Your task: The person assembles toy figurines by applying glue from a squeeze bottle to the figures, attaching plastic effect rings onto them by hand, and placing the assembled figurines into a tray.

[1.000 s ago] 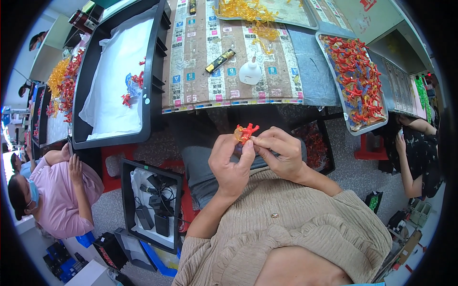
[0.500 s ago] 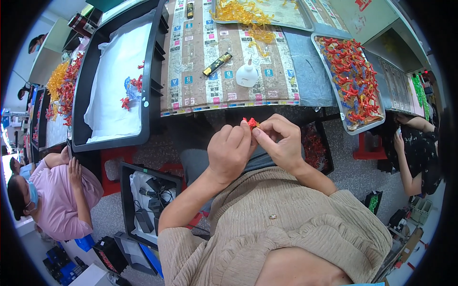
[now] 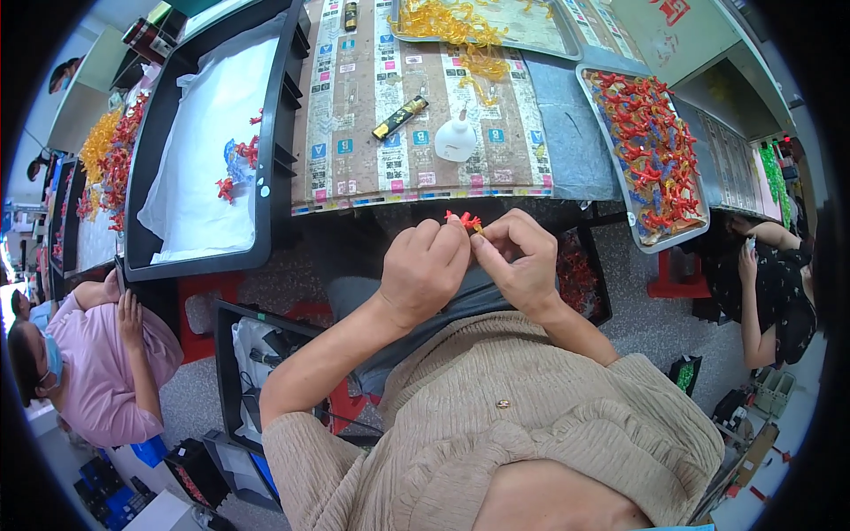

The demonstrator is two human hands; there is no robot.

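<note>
Just in front of the table edge, my left hand (image 3: 425, 270) pinches a small red plastic figure (image 3: 463, 219). My right hand (image 3: 522, 261) is closed with thumb and forefinger against the figure's right side. A bit of translucent yellow plastic (image 3: 479, 227) shows between its fingertips. Most of the figure's lower part is hidden by my fingers. Beyond my hands, a white squeeze bottle (image 3: 455, 140) stands on the table beside a black-and-gold tube-like packet (image 3: 400, 118).
A black tray (image 3: 262, 232) at left holds white lining and a few red and blue figures. At right, a metal tray (image 3: 634, 212) is full of red, blue and yellow figures. Yellow pieces (image 3: 443, 22) heap at the back. People sit on both sides.
Both hands stay together around the red figure, which has turned slightly so more of it shows above the fingers. My left elbow has swung outward a little.
</note>
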